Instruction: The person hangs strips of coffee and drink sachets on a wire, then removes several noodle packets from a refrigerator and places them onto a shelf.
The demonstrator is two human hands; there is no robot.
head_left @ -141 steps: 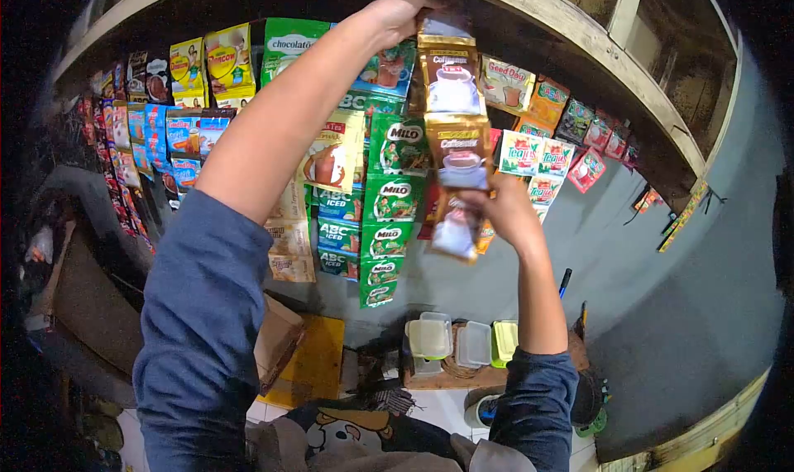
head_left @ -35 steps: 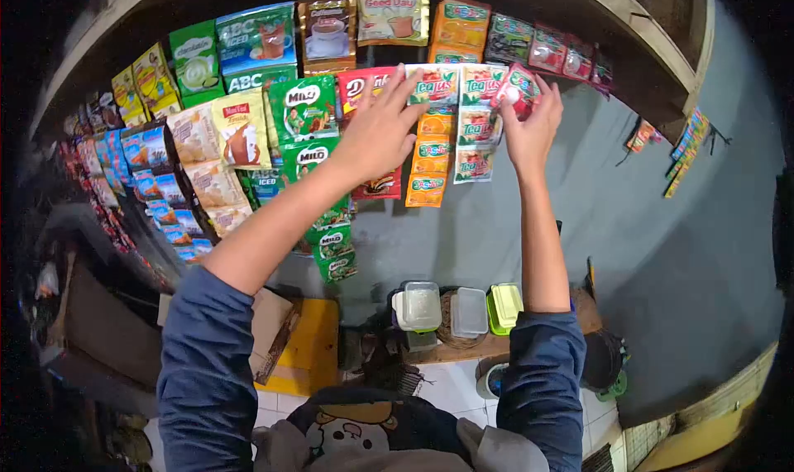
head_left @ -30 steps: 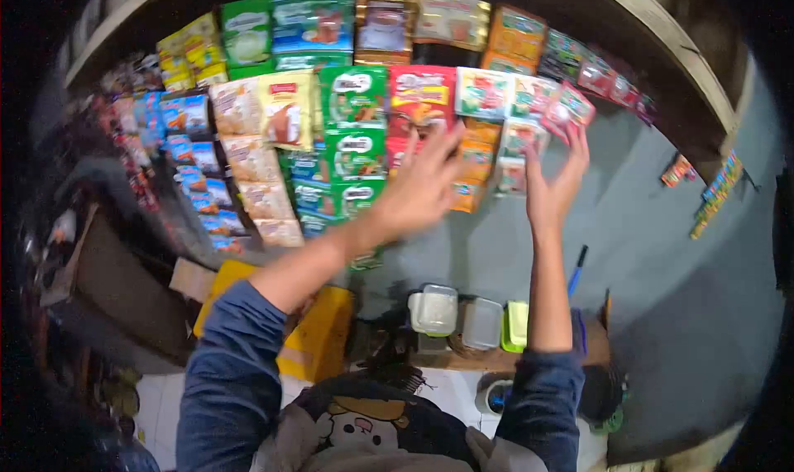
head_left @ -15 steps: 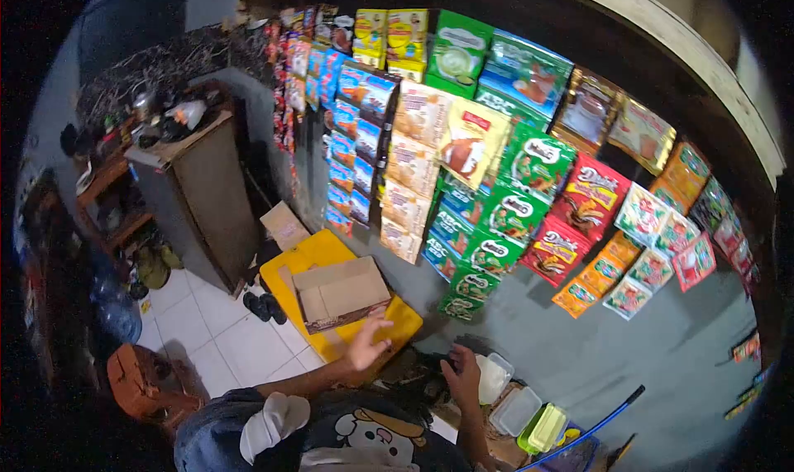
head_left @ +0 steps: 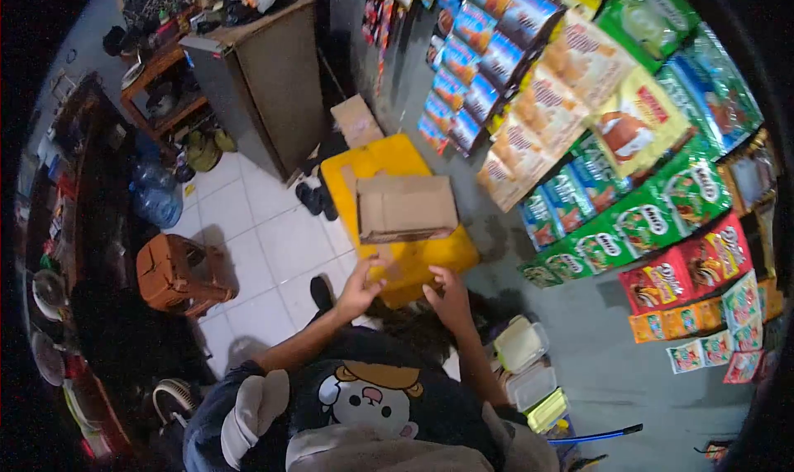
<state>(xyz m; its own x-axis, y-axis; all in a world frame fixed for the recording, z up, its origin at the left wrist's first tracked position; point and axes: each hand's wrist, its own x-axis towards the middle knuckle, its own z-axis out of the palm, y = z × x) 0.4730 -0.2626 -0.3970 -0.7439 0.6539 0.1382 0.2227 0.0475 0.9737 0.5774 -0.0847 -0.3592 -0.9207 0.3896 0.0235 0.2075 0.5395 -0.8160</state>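
Note:
A shallow open cardboard box (head_left: 407, 209) rests on a yellow stool or small table (head_left: 341, 193) in front of me. My left hand (head_left: 361, 290) hovers by the near left edge of the yellow surface, fingers apart, holding nothing. To the right, my right hand (head_left: 447, 294) is raised near the yellow edge below the box, its fingers also spread and with nothing in them. Neither hand touches the box. Its inside looks bare brown cardboard.
Strips of drink sachets (head_left: 600, 249) hang along the wall at right. Plastic food containers (head_left: 529, 387) stand low beside my right arm. An orange stool (head_left: 184, 274) and a blue water jug (head_left: 155, 195) are on the tiled floor at left, near a tall cabinet (head_left: 277, 83).
My view has turned right and down, so the box and wall appear shifted. My right hand has come up beside the yellow surface; both hands remain unloaded.

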